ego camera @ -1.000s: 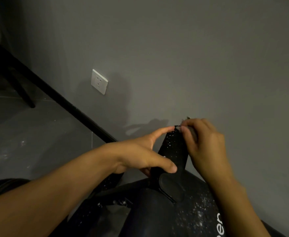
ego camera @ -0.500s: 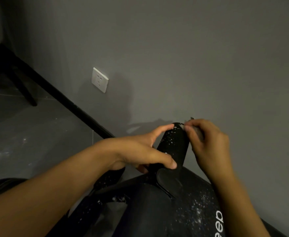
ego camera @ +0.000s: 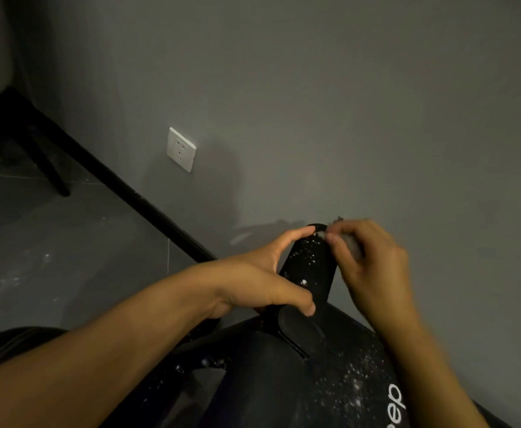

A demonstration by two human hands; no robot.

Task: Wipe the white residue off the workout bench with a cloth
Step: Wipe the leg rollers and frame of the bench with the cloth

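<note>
Right hand: fingers curled, pinching a small pale cloth against the far end of the roller. It is slightly blurred, so I cannot tell how hard it presses.
Cloth: bunched between the fingertips and touching the roller's rim at its 12 o'clock end. Most of it is hidden in the grip.
Left hand: wrapped on the roller from 9 o'clock, with the forefinger reaching to the top rim and the thumb lying across the near end (a steadying hold, by the look of it).
Roller pad: black, upright and leaning a little toward 1 o'clock. It stands at the head of the workout bench, between the two hands.
White residue: specks dot the roller's facing side, thickest just below the cloth. A denser scatter lies on the bench cushion at 5 o'clock of the hands.
Workout bench: a dark cushion fills the bottom of the view, with white lettering partly shown near its right edge.
Done: little, judging from the specks; only the roller's top rim is under the cloth.
Left: the roller's face, then the speckled cushion, and whatever the arms hide.
Surroundings: a grey wall stands behind, with a white wall socket at 10 o'clock of the hands. A black skirting board runs from 10 o'clock down toward the bench. The grey floor at 9 o'clock carries faint pale smudges.
</note>
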